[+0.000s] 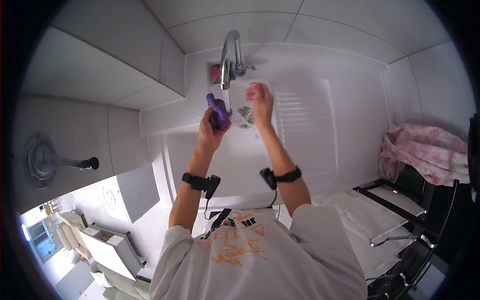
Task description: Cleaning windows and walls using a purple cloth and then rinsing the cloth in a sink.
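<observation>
In the white washbasin, my left hand (212, 134) is closed around a dark purple, lumpy thing (218, 114), perhaps a bunched wet cloth; its exact kind is unclear. One narrow end of it sticks up past my fingers toward the tap. A chrome gooseneck tap (231, 55) arches above, and a thin stream of water falls close beside the purple thing. My right hand (261, 100) is raised to the right of the stream, apart from the left. Its fingers are smeared by motion, so their grip does not show. A metal drain (245, 116) lies between and below the hands.
A ribbed washboard surface (306, 125) forms the basin's right side. Small pink and green items (215, 74) sit behind the tap. A pink-and-white cloth (425, 152) hangs over a black rack at right. White cabinets (100, 65) stand close on the left.
</observation>
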Tool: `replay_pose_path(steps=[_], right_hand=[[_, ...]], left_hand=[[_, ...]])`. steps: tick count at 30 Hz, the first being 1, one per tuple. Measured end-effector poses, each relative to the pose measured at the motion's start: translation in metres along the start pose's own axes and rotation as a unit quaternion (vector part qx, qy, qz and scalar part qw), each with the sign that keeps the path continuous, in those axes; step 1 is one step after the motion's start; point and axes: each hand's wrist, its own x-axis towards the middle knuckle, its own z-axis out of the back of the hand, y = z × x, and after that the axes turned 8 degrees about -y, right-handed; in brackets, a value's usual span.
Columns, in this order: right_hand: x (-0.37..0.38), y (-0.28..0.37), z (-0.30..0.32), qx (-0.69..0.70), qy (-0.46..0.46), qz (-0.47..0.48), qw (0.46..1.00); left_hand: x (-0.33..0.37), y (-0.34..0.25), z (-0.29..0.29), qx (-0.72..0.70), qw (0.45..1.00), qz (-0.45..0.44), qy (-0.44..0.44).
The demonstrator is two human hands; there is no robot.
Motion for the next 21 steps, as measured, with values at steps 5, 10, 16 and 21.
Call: replay_pose_path(steps=[5, 10, 16, 21], right_hand=[[0.109, -0.035, 0.003, -0.242, 0.099, 0.131, 0.956], [0.097, -0.013, -0.004, 0.011, 0.154, 0.053, 0.987], [-0.023, -0.016, 0.009, -0.091, 0.185, -0.319, 0.925], [-0.068, 0.000, 0.016, 0.097, 0.093, -0.415, 0.900]], left_hand=[[-0.019, 0.001, -0.008, 0.056, 0.997, -0.050, 0.025], [-0.020, 0.007, -0.001, 0.086, 0.992, -0.088, 0.011], [-0.024, 0.017, 0.004, 0.127, 0.981, -0.143, -0.019], [-0.020, 0.032, 0.004, 0.427, 0.841, -0.331, 0.018]])
